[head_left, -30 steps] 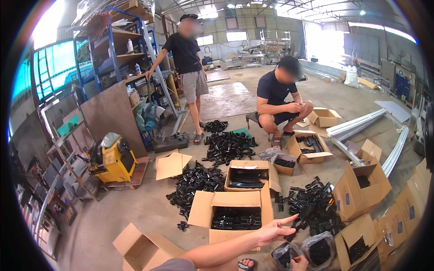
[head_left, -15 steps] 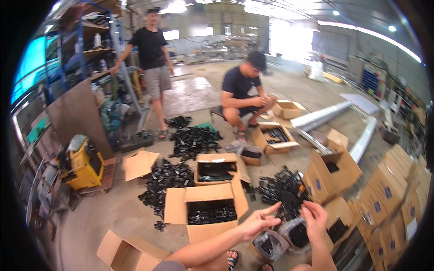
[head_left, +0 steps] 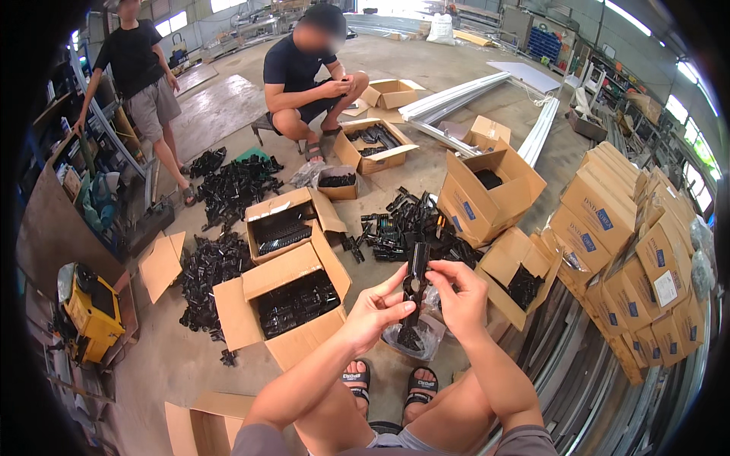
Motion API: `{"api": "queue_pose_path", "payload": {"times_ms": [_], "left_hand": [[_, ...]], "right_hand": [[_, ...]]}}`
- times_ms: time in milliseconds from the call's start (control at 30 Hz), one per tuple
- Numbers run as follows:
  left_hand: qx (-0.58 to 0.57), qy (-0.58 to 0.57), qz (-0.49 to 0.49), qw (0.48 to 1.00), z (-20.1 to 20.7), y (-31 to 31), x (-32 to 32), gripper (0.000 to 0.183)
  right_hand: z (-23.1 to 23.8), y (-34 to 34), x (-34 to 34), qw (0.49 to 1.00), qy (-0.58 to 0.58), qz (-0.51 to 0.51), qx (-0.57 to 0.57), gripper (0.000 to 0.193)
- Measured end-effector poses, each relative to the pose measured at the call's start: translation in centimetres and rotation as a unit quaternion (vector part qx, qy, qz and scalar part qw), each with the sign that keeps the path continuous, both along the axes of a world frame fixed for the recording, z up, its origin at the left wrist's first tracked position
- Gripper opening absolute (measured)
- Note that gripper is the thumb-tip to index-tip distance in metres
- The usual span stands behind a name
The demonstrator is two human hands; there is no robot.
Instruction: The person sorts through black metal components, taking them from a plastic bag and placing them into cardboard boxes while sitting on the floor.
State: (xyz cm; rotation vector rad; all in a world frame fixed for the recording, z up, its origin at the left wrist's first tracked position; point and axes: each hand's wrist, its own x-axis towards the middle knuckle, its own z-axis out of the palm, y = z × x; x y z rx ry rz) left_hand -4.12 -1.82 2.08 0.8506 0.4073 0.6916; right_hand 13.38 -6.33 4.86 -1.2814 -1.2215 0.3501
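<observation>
Between the thumb and fingers of my left hand (head_left: pixel 376 313) stands a glossy black elongated part (head_left: pixel 417 266), upright, with a round feature near its middle. My right hand (head_left: pixel 461 295) is closed in a pinch against the part's right side; whatever small thing its fingertips hold cannot be made out. Below the hands, partly covered by them, is a clear plastic bag (head_left: pixel 432 343) with small black pieces in it. A loose heap of black parts (head_left: pixel 403 232) lies on the floor just beyond my hands.
An open carton of black parts (head_left: pixel 289 262) stands left, with black piles (head_left: pixel 209 277) beyond it. Open cartons (head_left: pixel 487 194) stand at the right, near stacked closed cartons (head_left: pixel 601 205) and long metal profiles (head_left: pixel 574 365). One person (head_left: pixel 304 83) sits working; another (head_left: pixel 141 72) stands far left.
My hands have come together around the black part, which now shows upright between them. Before, they were apart and farther right. The view has turned right and downward.
</observation>
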Motion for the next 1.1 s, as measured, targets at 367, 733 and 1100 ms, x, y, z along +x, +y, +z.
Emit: {"api": "queue_pose_path", "payload": {"times_ms": [367, 733, 1100], "left_hand": [[0.050, 0.056, 0.019, 0.997, -0.2, 0.2, -0.2, 0.078], [0.092, 0.068, 0.042, 0.993, -0.2, -0.1, 0.3, 0.073], [0.108, 0.078, 0.048, 0.990, -0.2, -0.7, 0.6, 0.073]], "right_hand": [[0.2, 0.0, -0.2, 0.999, -0.033, -0.003, -0.014, 0.016], [-0.3, -0.4, -0.2, 0.999, -0.016, -0.010, -0.042, 0.015], [-0.7, -0.1, -0.2, 0.981, -0.184, -0.020, -0.058, 0.014]]}}
